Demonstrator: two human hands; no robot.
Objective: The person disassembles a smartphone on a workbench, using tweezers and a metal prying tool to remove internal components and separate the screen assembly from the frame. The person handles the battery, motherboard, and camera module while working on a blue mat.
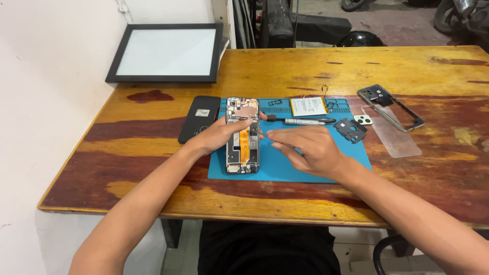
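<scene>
Opened phone (pixel 243 135), orange ribbon exposed, steadied by left hand (pixel 220 135); right hand (pixel 310 150) grip pinching thin tool (pixel 266 135)

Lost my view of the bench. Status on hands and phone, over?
Left hand steadying opened phone on blue mat. Right hand holds thin tool, tip at phone's edge. Nothing in the way.
</scene>
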